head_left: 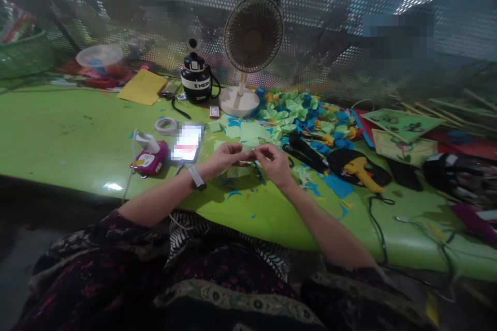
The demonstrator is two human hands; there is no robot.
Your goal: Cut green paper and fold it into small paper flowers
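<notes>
Small piece (254, 150), too tiny and blurred to name for certain, sits where the fingertips meet, straight out from the fan (253, 36) on the person's side. The 2 hands are together: the left hand (227, 159) and the right hand (275, 163) both seem pinched on it, though part of the grip is hidden. Light green paper (250, 131) lies closer to the fan, just beyond the fingers, and more shows beneath them.

For handling this fine, it is probably best to let 1 hand hold steady while the other makes only small movements. Light pressure should suit it; if it is paper, a hard pinch could crease it. Keeping both wrists low over the green table (77, 129) would likely cut any tremble.

Airflow deserves thought: whether the fan is running I cannot tell, but a breeze could lift the heap of paper shapes (297, 108) on its right, or the blue scrap (234, 194) on its near side. Elbows are best kept clear of the lit phone (188, 143), left of the fan and nearer the person, and of what looks like a yellow glue gun (361, 170), well to the fan's right.
</notes>
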